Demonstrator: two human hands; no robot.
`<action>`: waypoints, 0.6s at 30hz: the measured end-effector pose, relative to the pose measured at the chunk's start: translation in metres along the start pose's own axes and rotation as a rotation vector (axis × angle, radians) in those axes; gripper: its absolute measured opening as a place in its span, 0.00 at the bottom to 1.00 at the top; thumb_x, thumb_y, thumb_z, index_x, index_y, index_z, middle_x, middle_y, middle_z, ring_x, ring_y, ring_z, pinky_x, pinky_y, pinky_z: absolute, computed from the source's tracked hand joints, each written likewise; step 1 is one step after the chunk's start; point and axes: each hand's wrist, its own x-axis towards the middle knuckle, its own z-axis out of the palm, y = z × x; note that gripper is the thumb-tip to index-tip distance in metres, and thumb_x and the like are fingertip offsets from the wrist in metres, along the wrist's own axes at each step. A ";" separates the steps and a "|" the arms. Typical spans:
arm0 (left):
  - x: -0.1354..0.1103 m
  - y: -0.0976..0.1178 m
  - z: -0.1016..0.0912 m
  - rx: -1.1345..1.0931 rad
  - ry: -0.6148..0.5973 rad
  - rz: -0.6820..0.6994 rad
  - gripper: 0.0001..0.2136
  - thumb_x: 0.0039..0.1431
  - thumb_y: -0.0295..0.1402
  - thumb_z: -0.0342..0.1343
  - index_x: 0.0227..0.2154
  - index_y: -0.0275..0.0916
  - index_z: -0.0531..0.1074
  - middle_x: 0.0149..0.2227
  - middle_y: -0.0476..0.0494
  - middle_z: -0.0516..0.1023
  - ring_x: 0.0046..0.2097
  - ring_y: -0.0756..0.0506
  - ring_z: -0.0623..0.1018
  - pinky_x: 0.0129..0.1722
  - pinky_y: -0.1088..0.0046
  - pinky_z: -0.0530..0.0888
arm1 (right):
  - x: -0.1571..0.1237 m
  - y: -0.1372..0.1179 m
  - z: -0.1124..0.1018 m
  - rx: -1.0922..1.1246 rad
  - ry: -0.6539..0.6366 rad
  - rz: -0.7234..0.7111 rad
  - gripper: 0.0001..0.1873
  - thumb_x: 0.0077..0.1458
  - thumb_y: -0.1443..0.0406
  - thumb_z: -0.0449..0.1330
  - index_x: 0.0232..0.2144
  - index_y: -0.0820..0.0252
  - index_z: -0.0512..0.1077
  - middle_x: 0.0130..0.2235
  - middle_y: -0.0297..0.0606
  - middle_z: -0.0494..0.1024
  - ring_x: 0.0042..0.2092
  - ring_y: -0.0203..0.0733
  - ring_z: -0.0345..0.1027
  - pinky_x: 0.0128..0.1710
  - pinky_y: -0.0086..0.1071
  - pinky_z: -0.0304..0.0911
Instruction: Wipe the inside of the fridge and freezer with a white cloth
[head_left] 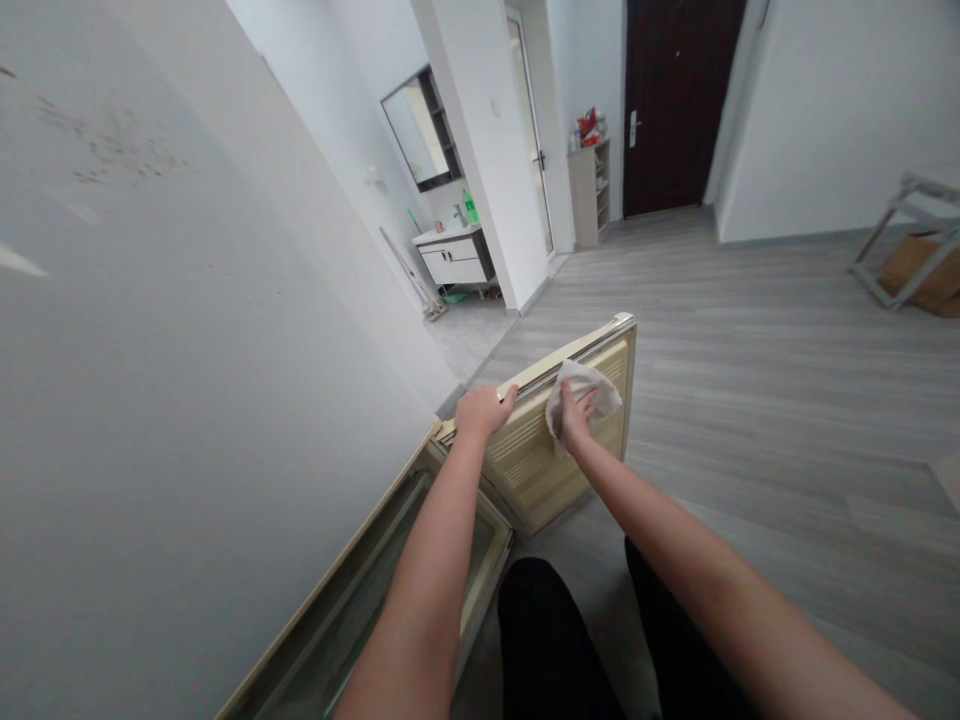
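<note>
A cream door [525, 480] with a ribbed inner panel, like that of a small fridge, stands swung out from its cream-edged cabinet [375, 560] beside the wall. My left hand [482, 410] is closed over the door's top edge, towards the hinge side. In my right hand [576, 415] is a white cloth [592, 385], pressed against the upper part of the inner panel. The cloth spreads out past my fingers. My left forearm hides part of the cabinet's inside.
A grey wall [225, 330] runs close along the left. Grey plank floor [750, 350] spreads to the right. Farther off are a washbasin cabinet [454, 258], a narrow shelf unit [589, 195], a dark door [679, 100] and a metal-framed stand [900, 240] by a brown box [926, 275].
</note>
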 end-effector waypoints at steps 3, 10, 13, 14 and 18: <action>0.002 0.001 0.001 -0.004 0.003 -0.027 0.37 0.67 0.58 0.30 0.46 0.34 0.78 0.44 0.28 0.82 0.49 0.34 0.81 0.46 0.61 0.75 | -0.049 0.018 0.030 -0.053 -0.123 0.025 0.61 0.54 0.38 0.57 0.74 0.55 0.29 0.74 0.52 0.19 0.75 0.56 0.19 0.71 0.53 0.30; 0.006 0.000 -0.001 -0.012 0.005 -0.071 0.39 0.66 0.59 0.28 0.45 0.33 0.78 0.43 0.28 0.83 0.47 0.33 0.82 0.44 0.60 0.76 | -0.132 0.072 0.083 -0.194 -0.238 -0.015 0.64 0.46 0.50 0.69 0.74 0.62 0.40 0.74 0.60 0.28 0.75 0.56 0.32 0.68 0.49 0.48; 0.006 -0.001 -0.003 -0.003 0.003 -0.063 0.38 0.67 0.58 0.29 0.45 0.34 0.78 0.43 0.28 0.83 0.47 0.33 0.82 0.44 0.61 0.76 | -0.131 0.069 0.083 -0.187 -0.225 0.007 0.63 0.47 0.49 0.69 0.74 0.61 0.42 0.74 0.61 0.29 0.75 0.59 0.34 0.68 0.51 0.48; 0.005 -0.001 -0.003 0.002 0.002 -0.059 0.37 0.67 0.58 0.30 0.45 0.34 0.78 0.43 0.28 0.83 0.47 0.33 0.82 0.44 0.60 0.76 | -0.124 0.063 0.079 -0.176 -0.214 0.028 0.64 0.46 0.47 0.69 0.74 0.60 0.39 0.74 0.62 0.27 0.75 0.60 0.33 0.69 0.52 0.46; 0.001 0.000 -0.002 0.020 0.004 -0.041 0.36 0.67 0.58 0.32 0.44 0.34 0.78 0.42 0.28 0.83 0.47 0.32 0.82 0.44 0.60 0.76 | -0.074 0.017 0.050 -0.100 -0.105 0.096 0.69 0.48 0.43 0.67 0.74 0.58 0.29 0.73 0.64 0.24 0.75 0.65 0.25 0.70 0.57 0.38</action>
